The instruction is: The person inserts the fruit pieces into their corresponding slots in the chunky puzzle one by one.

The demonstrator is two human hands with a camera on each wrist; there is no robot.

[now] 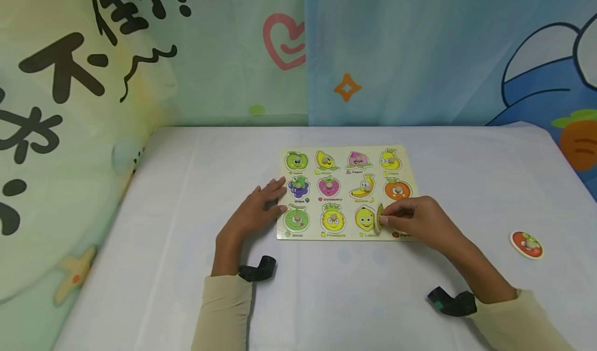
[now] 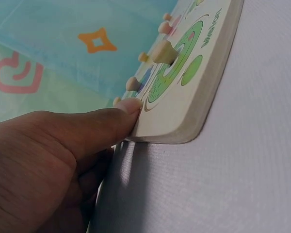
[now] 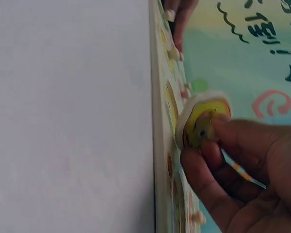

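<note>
A cream wooden fruit puzzle board lies flat on the table, with rows of knobbed fruit pieces such as the melon piece and the pineapple piece. My right hand pinches a yellow puzzle piece by its knob between thumb and fingers. That piece stands tilted on edge beside the lemon picture, in the board's bottom row. Whether it touches the board I cannot tell. My left hand rests at the board's left edge, its thumb on the near corner.
A loose red tomato piece lies on the white tablecloth, right of the board. A black wrist camera sits on the right wrist, another on the left. Printed curtains hang behind and to the left.
</note>
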